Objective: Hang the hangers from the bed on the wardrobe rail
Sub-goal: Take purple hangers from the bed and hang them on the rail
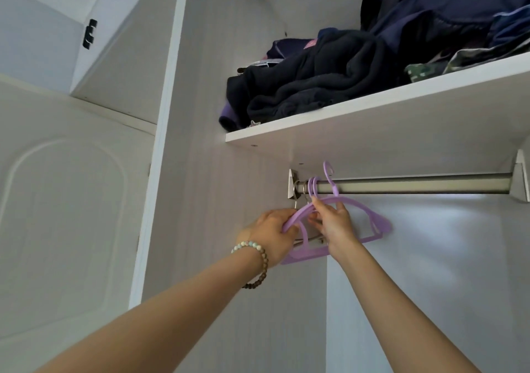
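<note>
The step in hand is seating a hanger on the rail (415,186). A bunch of purple hangers (372,220) sits at the rail's far-left end, by the bracket. Two hooks loop over the bar, while a third hook (326,169) stands tilted above it and does not look seated.

The left hand (272,233), with a bead bracelet (258,258) on its wrist, grips a hanger's left shoulder with curled fingers. The right hand (335,225) pinches the hangers near their necks, just under the rail.

The next move probably calls for lowering the raised hook squarely over the bar, then letting go with both hands.

The bed is not in view, so I cannot tell how many hangers remain there.

Above the rail, a white shelf (372,120) carries a heap of dark clothes (315,85). A pale wardrobe door (66,215) stands open on the left.
</note>
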Motion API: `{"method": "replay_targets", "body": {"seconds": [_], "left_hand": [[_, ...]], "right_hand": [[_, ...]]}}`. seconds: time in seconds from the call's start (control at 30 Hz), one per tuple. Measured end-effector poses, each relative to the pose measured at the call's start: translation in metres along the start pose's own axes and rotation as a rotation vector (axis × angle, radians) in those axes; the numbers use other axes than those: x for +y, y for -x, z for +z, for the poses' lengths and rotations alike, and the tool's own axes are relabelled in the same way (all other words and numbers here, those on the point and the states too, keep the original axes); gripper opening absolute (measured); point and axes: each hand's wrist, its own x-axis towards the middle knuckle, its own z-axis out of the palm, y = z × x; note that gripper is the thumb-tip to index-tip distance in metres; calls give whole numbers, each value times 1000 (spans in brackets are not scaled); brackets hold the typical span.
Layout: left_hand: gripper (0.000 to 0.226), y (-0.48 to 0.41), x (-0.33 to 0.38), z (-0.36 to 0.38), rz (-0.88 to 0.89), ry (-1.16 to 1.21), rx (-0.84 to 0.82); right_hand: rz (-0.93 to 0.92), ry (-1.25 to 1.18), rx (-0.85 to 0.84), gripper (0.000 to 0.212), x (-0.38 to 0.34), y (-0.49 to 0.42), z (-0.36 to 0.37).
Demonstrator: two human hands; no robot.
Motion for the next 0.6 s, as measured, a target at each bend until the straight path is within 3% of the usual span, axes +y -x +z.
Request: {"method": "replay_targets", "body": {"seconds": [0.3, 0.6], "left_hand": [[44, -10, -13, 15, 37, -121, -4], [40, -10, -21, 20, -4, -174, -35]], "right_hand": [[87, 71, -39, 43, 30, -30, -10], [160, 193, -56, 61, 43, -36, -13]]}}
